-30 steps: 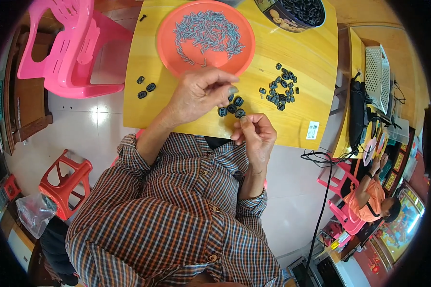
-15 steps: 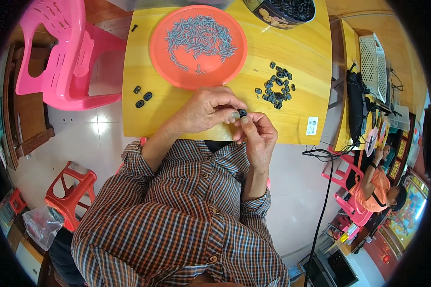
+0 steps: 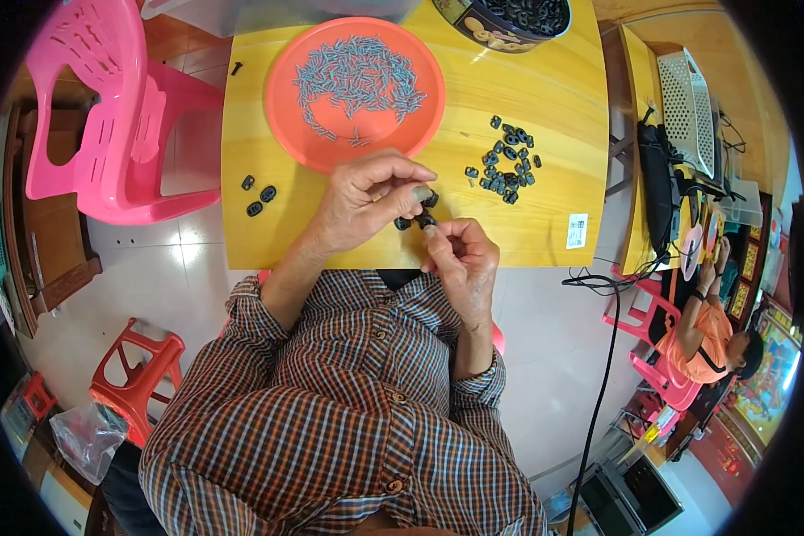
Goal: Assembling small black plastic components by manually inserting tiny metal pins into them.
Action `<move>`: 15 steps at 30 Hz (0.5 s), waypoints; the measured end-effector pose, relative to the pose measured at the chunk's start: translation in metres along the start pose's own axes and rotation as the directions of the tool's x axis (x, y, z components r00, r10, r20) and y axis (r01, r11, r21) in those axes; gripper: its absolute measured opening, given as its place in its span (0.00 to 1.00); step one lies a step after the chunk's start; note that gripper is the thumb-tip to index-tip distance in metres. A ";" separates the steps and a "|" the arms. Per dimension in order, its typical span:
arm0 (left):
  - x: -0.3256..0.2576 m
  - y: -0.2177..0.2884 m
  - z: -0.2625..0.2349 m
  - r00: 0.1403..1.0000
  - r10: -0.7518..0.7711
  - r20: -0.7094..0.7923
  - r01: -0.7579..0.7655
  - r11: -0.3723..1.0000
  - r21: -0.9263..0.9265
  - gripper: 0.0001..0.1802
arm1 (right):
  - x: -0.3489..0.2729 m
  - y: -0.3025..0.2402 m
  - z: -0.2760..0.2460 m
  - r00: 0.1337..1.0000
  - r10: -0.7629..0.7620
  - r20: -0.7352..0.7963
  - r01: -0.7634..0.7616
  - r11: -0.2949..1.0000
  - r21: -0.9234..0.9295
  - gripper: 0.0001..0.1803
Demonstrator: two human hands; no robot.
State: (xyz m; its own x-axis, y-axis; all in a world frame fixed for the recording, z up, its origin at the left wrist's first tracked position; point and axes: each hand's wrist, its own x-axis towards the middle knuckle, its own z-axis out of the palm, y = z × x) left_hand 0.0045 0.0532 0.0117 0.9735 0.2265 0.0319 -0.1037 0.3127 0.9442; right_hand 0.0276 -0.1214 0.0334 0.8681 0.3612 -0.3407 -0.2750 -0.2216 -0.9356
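Close to the table's near edge, my left hand pinches a small black plastic part between thumb and fingertips. Just below and right of it, my right hand has thumb and finger closed on another small black piece. A further black piece shows under the left thumb; whether it is held or lies on the table I cannot tell. Beyond my hands is a round orange-red tray with many small grey screws. To the right lies a loose cluster of black oval parts.
Several black parts lie on the yellow wooden table at left. A round tin of black pieces stands at the far edge. Pink chair and red stool are at left; a black cable hangs at right. Another person sits far right.
My hands were together at one black part; now they are slightly apart, with several black pieces showing between them. The whole view has shifted a little.
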 end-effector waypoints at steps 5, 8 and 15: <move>-0.001 0.003 0.000 0.999 0.014 0.044 -0.016 0.999 0.038 0.08 | 0.005 0.007 0.005 0.995 -0.047 0.088 0.065 0.976 -0.206 0.06; -0.001 0.000 -0.001 0.998 0.044 0.042 -0.044 0.999 0.003 0.08 | 0.009 0.008 0.009 0.985 -0.157 0.076 0.173 0.936 -0.307 0.05; -0.001 -0.001 0.000 0.996 0.078 0.043 -0.078 0.997 0.007 0.08 | 0.015 0.004 0.013 0.951 -0.306 0.047 0.297 0.855 -0.425 0.05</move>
State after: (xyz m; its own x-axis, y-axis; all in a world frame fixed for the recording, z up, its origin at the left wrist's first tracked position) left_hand 0.0038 0.0530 0.0106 0.9704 0.2101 0.1193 -0.1780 0.2877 0.9410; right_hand 0.0341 -0.1056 0.0234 0.8900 0.4541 -0.0416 0.1983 -0.4675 -0.8615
